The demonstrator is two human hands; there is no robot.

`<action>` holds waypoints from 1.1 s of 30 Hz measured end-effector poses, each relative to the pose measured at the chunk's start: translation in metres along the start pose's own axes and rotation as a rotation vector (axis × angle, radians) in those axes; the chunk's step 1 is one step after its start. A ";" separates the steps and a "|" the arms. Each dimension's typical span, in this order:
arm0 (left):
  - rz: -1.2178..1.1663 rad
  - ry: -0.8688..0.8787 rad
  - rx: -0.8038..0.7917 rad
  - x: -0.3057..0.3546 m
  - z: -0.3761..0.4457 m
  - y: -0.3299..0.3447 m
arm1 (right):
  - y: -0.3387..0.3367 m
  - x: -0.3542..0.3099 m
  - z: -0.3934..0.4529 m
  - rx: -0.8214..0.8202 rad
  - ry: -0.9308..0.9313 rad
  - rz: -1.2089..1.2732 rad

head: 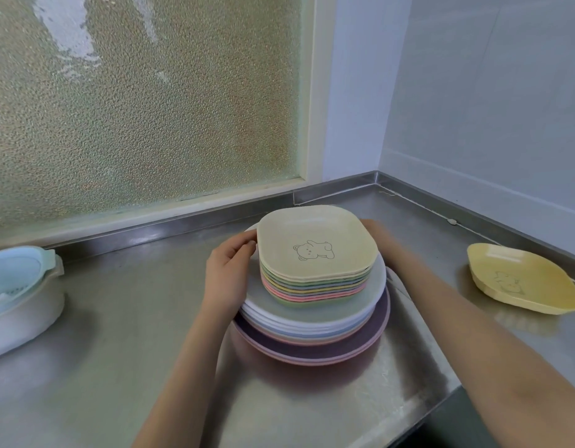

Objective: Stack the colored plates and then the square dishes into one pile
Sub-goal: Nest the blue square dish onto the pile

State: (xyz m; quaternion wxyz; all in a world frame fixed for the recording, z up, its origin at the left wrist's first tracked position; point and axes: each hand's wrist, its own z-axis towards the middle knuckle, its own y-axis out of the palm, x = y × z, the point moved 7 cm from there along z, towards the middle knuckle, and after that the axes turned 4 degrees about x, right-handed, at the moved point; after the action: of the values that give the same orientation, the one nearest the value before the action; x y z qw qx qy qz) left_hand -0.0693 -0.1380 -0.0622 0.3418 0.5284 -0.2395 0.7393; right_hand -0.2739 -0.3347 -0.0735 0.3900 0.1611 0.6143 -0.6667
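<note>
Several round colored plates (312,345) lie piled on the steel counter (118,334), purple and pink at the bottom, pale ones above. On them rests a stack of several square dishes (315,244), the top one cream with a bear drawing. My left hand (229,273) grips the left side of the square stack, fingers at its rim. My right hand (375,236) holds the far right side, mostly hidden behind the dishes. One more yellow square dish (522,279) with a bear drawing lies alone on the counter at the right.
A white and light blue basin with a strainer (21,292) stands at the left edge. A frosted window (134,108) and tiled walls close off the back and right. The counter's front edge drops away at the lower right.
</note>
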 end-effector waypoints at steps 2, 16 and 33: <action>-0.002 -0.004 0.005 0.000 0.000 0.000 | -0.006 0.006 0.001 0.035 -0.039 0.103; 0.016 -0.025 0.027 -0.001 0.000 -0.001 | -0.083 -0.084 -0.083 0.382 -0.376 0.454; 0.019 0.002 0.009 0.003 -0.001 -0.001 | -0.064 -0.111 -0.178 0.405 -0.639 0.060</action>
State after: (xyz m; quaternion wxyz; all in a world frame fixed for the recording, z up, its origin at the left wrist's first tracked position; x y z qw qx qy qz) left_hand -0.0696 -0.1354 -0.0595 0.3326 0.5268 -0.2409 0.7441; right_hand -0.2960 -0.1346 0.0134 0.5415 0.0367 0.3127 -0.7795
